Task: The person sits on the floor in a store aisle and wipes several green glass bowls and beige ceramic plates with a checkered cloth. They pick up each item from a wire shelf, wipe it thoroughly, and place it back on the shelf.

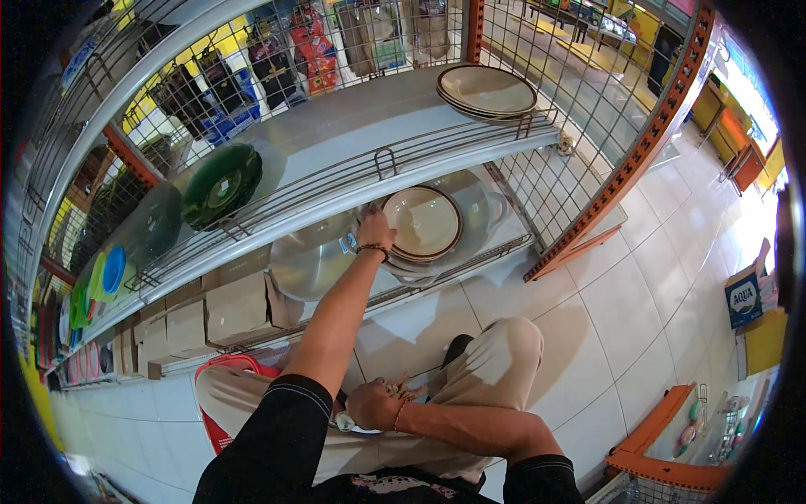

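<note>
My left hand (pixel 375 231) reaches up to the lower shelf and grips the near rim of a beige plate with a brown edge (pixel 426 223). That plate lies on top of other dishes, beside a large metal pan (pixel 312 259). My right hand (pixel 374 405) rests low by my lap, between my bent knees in beige trousers, with its fingers pointing right. A small white and blue thing shows just under it; whether the hand holds it is unclear. Both wrists wear thin bracelets.
A stack of beige plates (pixel 487 88) sits on the upper wire-edged shelf (pixel 336 126), and a dark green plate (pixel 222 185) leans further left. Cardboard boxes (pixel 235 307) fill the bottom shelf. A red basket (pixel 220 370) stands at my left knee. An orange shelf post (pixel 646 143) borders the white tiled floor (pixel 655 286).
</note>
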### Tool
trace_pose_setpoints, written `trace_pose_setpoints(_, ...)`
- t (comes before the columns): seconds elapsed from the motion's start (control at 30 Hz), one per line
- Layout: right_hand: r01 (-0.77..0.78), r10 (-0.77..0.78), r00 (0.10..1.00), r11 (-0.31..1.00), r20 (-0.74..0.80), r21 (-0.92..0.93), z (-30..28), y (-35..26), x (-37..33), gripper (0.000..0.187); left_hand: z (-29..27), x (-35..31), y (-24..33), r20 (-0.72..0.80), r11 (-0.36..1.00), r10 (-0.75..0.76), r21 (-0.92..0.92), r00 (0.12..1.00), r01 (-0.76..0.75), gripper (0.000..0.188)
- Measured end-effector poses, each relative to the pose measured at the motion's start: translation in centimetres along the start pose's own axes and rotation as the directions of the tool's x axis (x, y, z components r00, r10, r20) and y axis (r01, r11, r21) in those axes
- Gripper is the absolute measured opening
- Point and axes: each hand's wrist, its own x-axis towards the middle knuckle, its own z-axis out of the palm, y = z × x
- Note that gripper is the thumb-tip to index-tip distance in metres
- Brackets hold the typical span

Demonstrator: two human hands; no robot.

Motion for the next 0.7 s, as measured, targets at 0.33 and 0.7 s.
trace_pose_setpoints(0.33, 0.013, -0.017, 0.998, 0.997, -0.061, -0.074, 0.8, 0.6, 0.0, 0.025, -1.3, -1.3, 1.2, 0.073, 0.993, -0.116, 0.018, 0.991, 0.115, 0.046)
trace_pose_setpoints(0.7, -0.073, 0.075, 0.996, 0.996, 0.051, -0.042, -1.0, 0.8, -0.9, 0.026, 3.2, 4.4, -0.1, 0.412, 0.923, -0.209, -0.218, 0.887, 0.319, 0.028)
